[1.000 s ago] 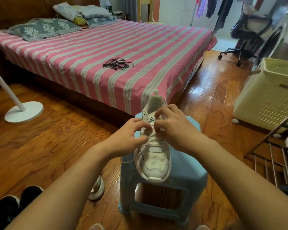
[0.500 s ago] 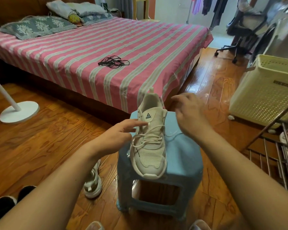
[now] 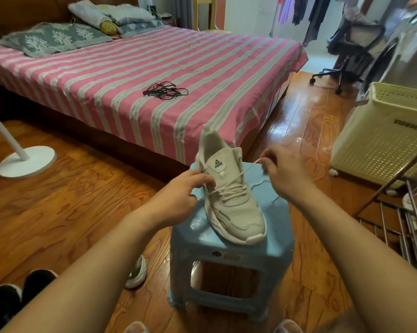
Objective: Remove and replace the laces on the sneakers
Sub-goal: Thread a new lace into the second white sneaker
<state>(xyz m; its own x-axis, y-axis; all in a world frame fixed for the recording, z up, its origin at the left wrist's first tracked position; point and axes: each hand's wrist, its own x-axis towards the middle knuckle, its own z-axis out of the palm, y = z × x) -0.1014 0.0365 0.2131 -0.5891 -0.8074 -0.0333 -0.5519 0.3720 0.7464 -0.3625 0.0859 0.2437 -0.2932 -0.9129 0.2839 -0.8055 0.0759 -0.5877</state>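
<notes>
One white sneaker (image 3: 229,195) standing upright on a blue stool (image 3: 272,227), toe toward the near edge, heel and tongue toward the far side. Looks light, with soft mesh sides likely to give under pressure and a stiffer sole, so probably best steadied at the collar or along the sole rather than squeezed at the toe. White lace (image 3: 247,169) thin, limp and still threaded through the lower eyelets; likely to slide freely but snag where it crosses, so best pinched near its tip and drawn out one eyelet at a time. Right hand (image 3: 286,174) pinching the free lace end and holding it out to the right, line taut from the top eyelets. Left hand (image 3: 178,195) with fingers curled at the left side of the collar and laces; whether gripping lace or shoe, cannot tell. Second sneaker (image 3: 136,272) partly hidden on the wooden floor (image 3: 70,200), left of the stool. Black laces (image 3: 165,91) bundled loosely on the striped bed (image 3: 154,68), well apart on the far side, presumably the replacements. Cream basket (image 3: 382,135) off to the right.
</notes>
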